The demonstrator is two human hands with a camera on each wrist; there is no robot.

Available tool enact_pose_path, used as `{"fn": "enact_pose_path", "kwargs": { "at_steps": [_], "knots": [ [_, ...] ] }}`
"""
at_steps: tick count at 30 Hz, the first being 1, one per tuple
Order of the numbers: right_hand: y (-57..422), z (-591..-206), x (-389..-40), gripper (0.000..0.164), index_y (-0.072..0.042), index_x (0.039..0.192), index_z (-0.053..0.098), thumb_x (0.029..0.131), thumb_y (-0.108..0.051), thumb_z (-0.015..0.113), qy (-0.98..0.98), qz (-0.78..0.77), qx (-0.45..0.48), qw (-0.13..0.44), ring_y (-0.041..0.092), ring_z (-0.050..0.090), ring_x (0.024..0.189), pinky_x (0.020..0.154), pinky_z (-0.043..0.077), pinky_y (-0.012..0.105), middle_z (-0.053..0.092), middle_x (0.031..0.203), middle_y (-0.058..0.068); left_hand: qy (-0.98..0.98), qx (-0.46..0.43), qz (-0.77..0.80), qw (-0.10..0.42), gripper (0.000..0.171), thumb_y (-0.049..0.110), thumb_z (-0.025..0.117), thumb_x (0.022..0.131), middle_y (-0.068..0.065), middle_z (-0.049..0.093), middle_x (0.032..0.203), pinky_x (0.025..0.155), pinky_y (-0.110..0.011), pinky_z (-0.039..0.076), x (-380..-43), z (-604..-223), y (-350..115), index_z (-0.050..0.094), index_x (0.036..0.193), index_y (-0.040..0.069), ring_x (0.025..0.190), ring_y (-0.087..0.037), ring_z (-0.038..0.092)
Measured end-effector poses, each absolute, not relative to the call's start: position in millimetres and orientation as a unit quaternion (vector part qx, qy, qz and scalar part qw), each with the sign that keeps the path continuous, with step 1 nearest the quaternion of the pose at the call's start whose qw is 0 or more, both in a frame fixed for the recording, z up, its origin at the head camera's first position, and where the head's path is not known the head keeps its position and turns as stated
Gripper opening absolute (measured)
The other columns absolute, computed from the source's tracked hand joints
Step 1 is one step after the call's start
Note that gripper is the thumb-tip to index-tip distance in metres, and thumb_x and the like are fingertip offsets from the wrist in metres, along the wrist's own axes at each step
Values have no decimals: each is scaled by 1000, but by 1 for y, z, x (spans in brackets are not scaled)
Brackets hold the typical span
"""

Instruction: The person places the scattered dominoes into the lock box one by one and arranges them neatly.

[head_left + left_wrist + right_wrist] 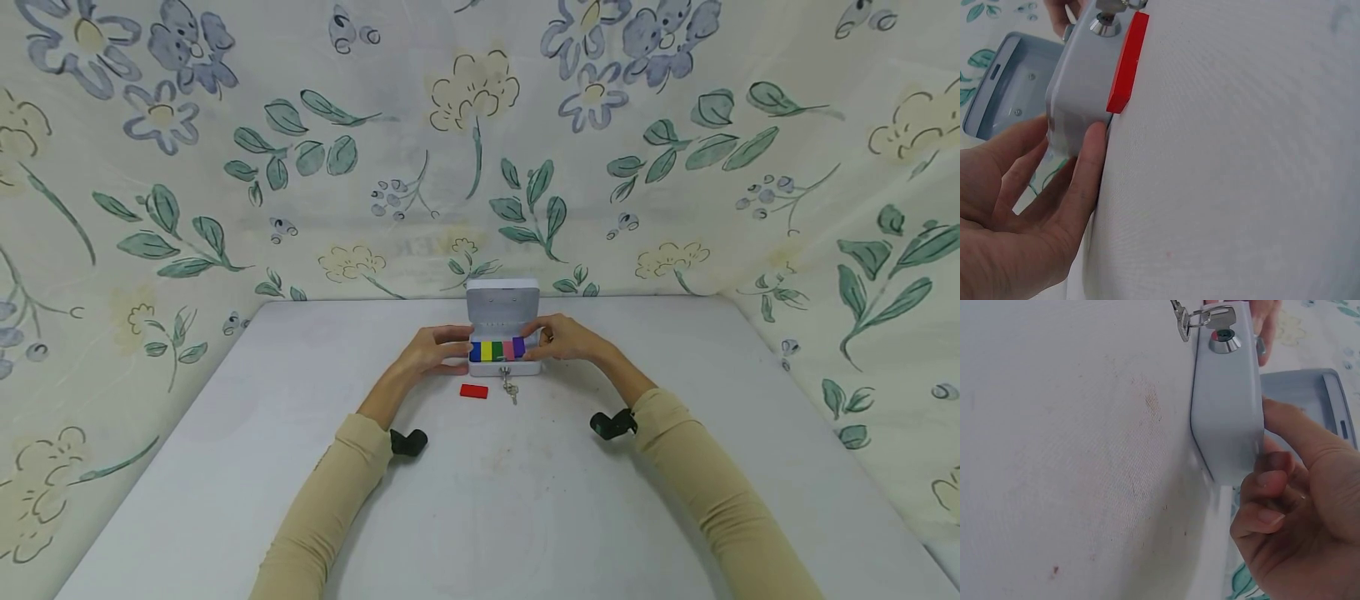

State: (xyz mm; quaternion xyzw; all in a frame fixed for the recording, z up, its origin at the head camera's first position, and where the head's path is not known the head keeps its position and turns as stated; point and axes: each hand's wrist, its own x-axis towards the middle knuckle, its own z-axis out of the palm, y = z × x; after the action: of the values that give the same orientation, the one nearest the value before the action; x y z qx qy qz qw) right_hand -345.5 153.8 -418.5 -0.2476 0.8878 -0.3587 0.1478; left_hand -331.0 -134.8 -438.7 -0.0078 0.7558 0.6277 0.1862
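A small grey cash box stands on the table with its lid raised. Inside is a row of coloured blocks: blue, yellow, green, pink and purple. My left hand holds the box's left end, thumb low near the table and fingers at the rim. At the right end, thumb and forefinger of my right hand pinch the tilted purple block; the other fingers curl outside the wall. A red block lies before the box, close to its front left corner.
Keys hang from the lock on the box's front. A white cloth covers the table. Behind it rises a flower-printed curtain. Dark wrist cameras stick out from both sleeves.
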Motion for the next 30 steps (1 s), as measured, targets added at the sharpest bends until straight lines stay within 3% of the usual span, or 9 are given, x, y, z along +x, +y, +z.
{"fn": "enact_pose_path", "kwargs": {
  "at_steps": [15,30],
  "knots": [
    [149,-414,-342,47,-8,125,63,84,-26,78,905,-325,-237,141,15,49,70,61,41,23,54,74,1,755,-5,629,183,45,18,71,90,-8,54,143,81,-37,62,-328,-438,-134,61,134,20,120,-31,61],
    [145,-414,-348,45,-7,123,63,85,-26,77,911,-305,-228,156,14,48,67,59,39,22,52,70,0,754,-2,630,185,47,17,72,89,-9,54,143,81,-38,62,-330,-439,-135,61,134,20,119,-31,62]
  ]
}}
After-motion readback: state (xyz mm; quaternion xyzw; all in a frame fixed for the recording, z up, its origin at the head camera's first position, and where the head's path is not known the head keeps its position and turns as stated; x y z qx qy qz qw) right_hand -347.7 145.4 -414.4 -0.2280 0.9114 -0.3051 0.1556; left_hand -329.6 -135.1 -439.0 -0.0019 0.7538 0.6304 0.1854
